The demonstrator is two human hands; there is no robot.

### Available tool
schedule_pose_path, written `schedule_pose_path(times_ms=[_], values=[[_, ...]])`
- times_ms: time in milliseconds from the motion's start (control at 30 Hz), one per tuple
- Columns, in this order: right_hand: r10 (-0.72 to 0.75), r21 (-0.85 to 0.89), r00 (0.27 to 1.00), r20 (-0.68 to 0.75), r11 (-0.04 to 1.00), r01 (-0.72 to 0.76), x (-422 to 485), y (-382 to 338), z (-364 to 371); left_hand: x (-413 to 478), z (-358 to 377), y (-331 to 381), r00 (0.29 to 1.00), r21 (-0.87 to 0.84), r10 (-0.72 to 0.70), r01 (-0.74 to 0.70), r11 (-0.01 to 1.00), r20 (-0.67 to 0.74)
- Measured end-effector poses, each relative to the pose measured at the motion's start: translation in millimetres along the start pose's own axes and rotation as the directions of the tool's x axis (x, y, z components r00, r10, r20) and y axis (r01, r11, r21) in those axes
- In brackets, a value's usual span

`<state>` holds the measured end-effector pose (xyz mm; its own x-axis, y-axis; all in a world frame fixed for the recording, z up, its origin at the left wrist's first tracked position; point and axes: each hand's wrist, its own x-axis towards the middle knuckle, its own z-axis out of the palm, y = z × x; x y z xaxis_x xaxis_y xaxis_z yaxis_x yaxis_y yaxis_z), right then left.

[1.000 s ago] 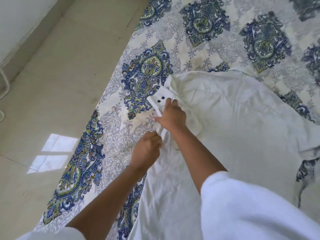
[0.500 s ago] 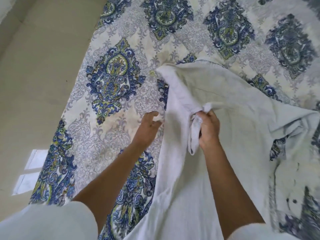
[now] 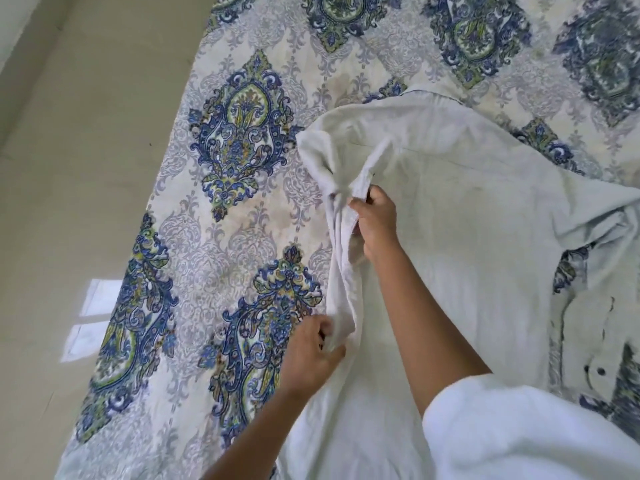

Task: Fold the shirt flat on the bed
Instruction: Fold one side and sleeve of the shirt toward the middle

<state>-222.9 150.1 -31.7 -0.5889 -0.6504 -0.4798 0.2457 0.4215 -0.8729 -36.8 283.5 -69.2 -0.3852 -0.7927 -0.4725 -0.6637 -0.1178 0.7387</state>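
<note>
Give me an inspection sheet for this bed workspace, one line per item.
Surface: bedspread with a blue and green medallion pattern, lying mostly flat.
Job's things: white shirt spread on the bedspread, not yet folded; its left edge is bunched and lifted.
Clutter: nothing seen.
Hands: left hand grips the shirt's bunched edge nearer the person; right hand grips the same edge farther up, fingers curled round the cloth.
Cables: nothing seen.
Surroundings: beige floor to the left of the bed, with a patch of sunlight on it.
</note>
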Motion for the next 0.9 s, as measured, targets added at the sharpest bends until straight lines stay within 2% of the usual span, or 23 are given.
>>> schedule_pose_path(times_ms=[100, 167, 200, 300, 400, 533, 633, 700, 767, 833, 900], values=[[0.04, 0.016, 0.999, 0.02, 0.999, -0.041, -0.6, 4.9, 4.4, 0.3, -5.9, -3.2, 0.983, 0.027, -0.013, 0.008, 1.0, 0.181], [0.071, 0.117, 0.997, 0.032, 0.99, -0.074, -3.5, -1.7, 5.7, 2.1, -11.6, -3.3, 0.97, 0.054, -0.053, 0.041, 0.998, 0.236], [0.07, 0.19, 0.997, 0.025, 0.979, -0.074, -3.9, -6.1, 3.5, 1.7, -16.0, -2.2, 0.967, 0.003, -0.098, 0.1, 0.995, 0.235], [0.056, 0.438, 0.995, -0.077, 0.899, -0.016, -1.9, -21.5, -24.6, -1.8, -32.0, -1.3, 0.964, -0.255, -0.24, 0.261, 0.931, 0.111], [0.072, 0.615, 0.974, -0.215, 0.785, 0.078, 5.4, -29.7, -74.0, -9.9, -48.0, -9.4, 0.934, -0.334, -0.358, 0.336, 0.881, -0.006], [0.162, 0.695, 0.932, -0.324, 0.709, 0.118, 11.6, -27.9, -131.1, -6.6, -51.8, -1.3, 0.922, -0.194, -0.349, 0.316, 0.929, -0.169], [0.237, 0.732, 0.906, -0.352, 0.673, 0.108, 16.2, -20.0, -160.7, 27.2, -47.4, 24.5, 0.93, 0.048, -0.178, 0.204, 0.978, -0.321], [0.31, 0.742, 0.888, -0.338, 0.669, 0.049, 18.0, -11.5, -174.9, 58.6, -45.3, 43.8, 0.937, 0.198, -0.026, 0.1, 0.975, -0.347], [0.411, 0.688, 0.873, -0.263, 0.714, -0.13, 18.3, -3.4, -179.7, 88.4, -44.3, 62.9, 0.938, 0.287, 0.043, 0.062, 0.956, -0.345], [0.49, 0.57, 0.861, -0.133, 0.749, -0.338, 15.4, 4.6, -173.2, 113.3, -45.4, 79.1, 0.933, 0.286, 0.025, 0.085, 0.954, -0.36], [0.515, 0.462, 0.857, 0.007, 0.759, -0.459, 11.1, 12.0, -157.1, 135.7, -45.6, 88.0, 0.93, 0.173, -0.065, 0.136, 0.976, -0.362]])
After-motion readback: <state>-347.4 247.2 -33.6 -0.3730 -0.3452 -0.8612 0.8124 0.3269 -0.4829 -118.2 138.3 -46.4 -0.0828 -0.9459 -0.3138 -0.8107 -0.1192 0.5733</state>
